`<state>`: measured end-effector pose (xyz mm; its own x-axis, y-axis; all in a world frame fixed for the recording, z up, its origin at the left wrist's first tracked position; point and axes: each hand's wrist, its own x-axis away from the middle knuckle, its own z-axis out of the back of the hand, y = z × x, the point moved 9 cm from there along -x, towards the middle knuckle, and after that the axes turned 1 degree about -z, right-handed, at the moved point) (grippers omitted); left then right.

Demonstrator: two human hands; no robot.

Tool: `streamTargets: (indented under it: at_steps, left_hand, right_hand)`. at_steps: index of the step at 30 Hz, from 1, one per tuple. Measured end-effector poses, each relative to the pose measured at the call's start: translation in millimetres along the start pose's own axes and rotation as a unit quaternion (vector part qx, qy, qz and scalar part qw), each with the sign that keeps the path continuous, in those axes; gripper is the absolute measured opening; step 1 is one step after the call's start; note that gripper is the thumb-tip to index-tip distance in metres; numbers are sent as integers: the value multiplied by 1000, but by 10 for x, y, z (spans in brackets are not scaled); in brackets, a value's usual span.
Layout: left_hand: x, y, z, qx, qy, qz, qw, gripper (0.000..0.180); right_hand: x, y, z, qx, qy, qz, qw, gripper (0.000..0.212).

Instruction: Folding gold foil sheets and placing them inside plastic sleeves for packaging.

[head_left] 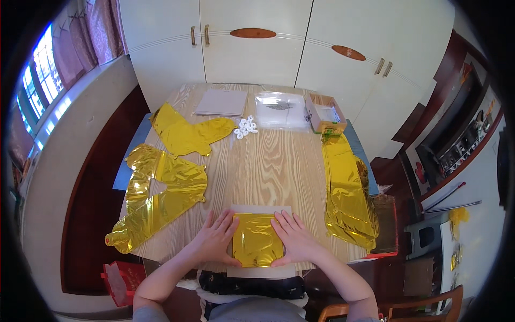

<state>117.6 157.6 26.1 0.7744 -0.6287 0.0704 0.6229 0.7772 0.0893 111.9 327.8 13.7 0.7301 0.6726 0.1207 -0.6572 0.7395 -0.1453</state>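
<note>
Both side edges of the folded gold foil (257,240) lie under the left hand (215,240) and right hand (294,240) — the card (261,209) beneath shows only a strip; small white rings (244,127) too tiny to identify — elbows cut off below

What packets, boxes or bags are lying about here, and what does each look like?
Clear plastic packet: far table edge, centre; flat, see-through, with a dark patch.
Small cardboard box: far right corner; open, brown with green trim.
Pale flat envelope stack: far left; rectangular, greyish-white.
Red bag: floor, lower left.
No screens visible.
</note>
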Motion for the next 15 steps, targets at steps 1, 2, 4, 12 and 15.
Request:
streamTargets:
  at_steps: [1, 2, 4, 12, 15]
  left_hand:
    - [63, -6, 57, 22, 30, 14, 999, 108]
    - [175, -3, 83, 45, 61, 28, 997, 102]
    - [425, 45, 184, 107, 110, 75, 985, 81]
    - [1147, 246, -745, 570, 42, 257, 779, 25]
    - [1204, 345, -960, 698, 19, 307, 647, 25]
  right_hand:
    - [-2, -1, -7, -4, 4, 2, 1000, 123]
    - [-3, -11, -24, -9, 8, 4, 1000, 122]
    - [3, -20, -1, -15, 17, 12, 1000, 122]
    - [-51, -304, 34, -22, 11, 81, 996, 119]
    - [-68, -373, 2, -3, 7, 80, 997, 118]
